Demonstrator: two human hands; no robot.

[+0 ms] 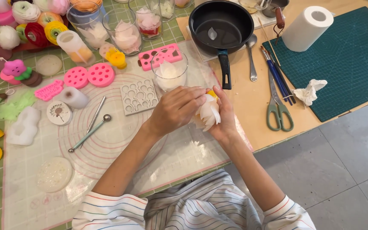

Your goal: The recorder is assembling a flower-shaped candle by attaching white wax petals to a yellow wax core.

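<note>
A white flower is held between both hands, just in front of the glass. The left hand is closed over its left side; the right hand is gripping it from the right, petals pointing toward the person.

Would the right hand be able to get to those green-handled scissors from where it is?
Probably yes. The scissors lie flat on bare tabletop just beside the right hand, with nothing between. However, that hand and the left hand are wrapped around a white petal flower, so it would have to let go.
</note>
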